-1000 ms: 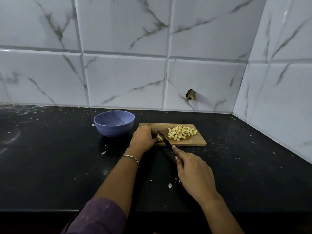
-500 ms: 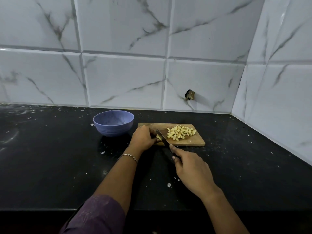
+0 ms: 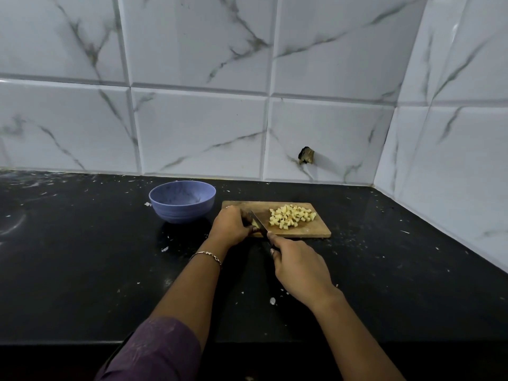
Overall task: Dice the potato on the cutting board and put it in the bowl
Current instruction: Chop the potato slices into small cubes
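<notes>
Two hands at the cutting board, mid-cut

Little differs from half a second ago: both hands keep their places, and the knife (image 3: pixel 258 222) blade now lies a shade nearer the left fingers, with the right hand (image 3: pixel 301 272) drawn slightly closer to the board's near edge. Bowl, board and heap of dice lie as before.

The left hand (image 3: pixel 232 225) sits knuckles-up on the left end of the cutting board (image 3: pixel 316 231), fingers curled down over a small potato piece (image 3: pixel 255 224), of which only a pale sliver shows beside the blade. The right hand is wrapped round the knife's dark handle, forefinger stretched along the top; the blade slants away and to the left, its edge down on the board just beside the left fingertips. Both forearms reach in from the lower edge; the left carries a thin bracelet (image 3: pixel 206 255) and a purple sleeve (image 3: pixel 159 350).

The diced potato (image 3: pixel 291 217) lies heaped on the right half of the board, apart from the blade. The blue bowl (image 3: pixel 182 204) stands upright just to the left of the board, near but not touching it. Board and bowl rest on a black counter (image 3: pixel 82 257) flecked with pale scraps, against a white marbled tiled wall (image 3: pixel 192 133) bearing a chipped hole (image 3: pixel 306 155). The left hand hides most of the uncut piece
</notes>
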Tool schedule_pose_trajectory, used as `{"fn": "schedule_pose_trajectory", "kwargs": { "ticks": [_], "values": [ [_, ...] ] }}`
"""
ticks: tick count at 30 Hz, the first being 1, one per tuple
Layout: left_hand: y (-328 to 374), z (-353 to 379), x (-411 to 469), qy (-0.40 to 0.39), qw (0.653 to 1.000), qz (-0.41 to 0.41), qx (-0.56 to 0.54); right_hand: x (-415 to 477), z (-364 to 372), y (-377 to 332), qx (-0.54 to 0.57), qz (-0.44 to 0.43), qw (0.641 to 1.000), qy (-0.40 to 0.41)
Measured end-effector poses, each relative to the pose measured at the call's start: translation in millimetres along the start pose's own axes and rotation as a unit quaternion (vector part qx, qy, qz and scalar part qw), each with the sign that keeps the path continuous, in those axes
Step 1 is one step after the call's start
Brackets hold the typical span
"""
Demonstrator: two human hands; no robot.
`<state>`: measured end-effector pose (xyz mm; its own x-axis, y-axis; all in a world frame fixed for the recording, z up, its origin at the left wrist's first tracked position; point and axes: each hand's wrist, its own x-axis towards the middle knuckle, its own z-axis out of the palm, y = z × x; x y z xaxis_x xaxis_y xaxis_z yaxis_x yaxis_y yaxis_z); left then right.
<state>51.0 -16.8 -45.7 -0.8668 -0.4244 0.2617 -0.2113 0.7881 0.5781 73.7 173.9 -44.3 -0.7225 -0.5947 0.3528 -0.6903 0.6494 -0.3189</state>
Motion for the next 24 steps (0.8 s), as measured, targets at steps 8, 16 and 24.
{"fn": "schedule_pose_trajectory", "kwargs": {
  "ticks": [8,16,24],
  "values": [
    [2,-2,-5,0.013,1.0,-0.002,0.002,-4,7,-15,-0.144,-0.025,0.988,-0.053],
    [-4,-2,-1,0.01,1.0,-0.021,-0.007,-13,5,-9,-0.125,-0.007,0.991,-0.037],
    [-7,-6,4,-0.001,1.0,-0.026,-0.003,-19,7,-6,-0.087,0.013,0.996,0.0]
  ]
}}
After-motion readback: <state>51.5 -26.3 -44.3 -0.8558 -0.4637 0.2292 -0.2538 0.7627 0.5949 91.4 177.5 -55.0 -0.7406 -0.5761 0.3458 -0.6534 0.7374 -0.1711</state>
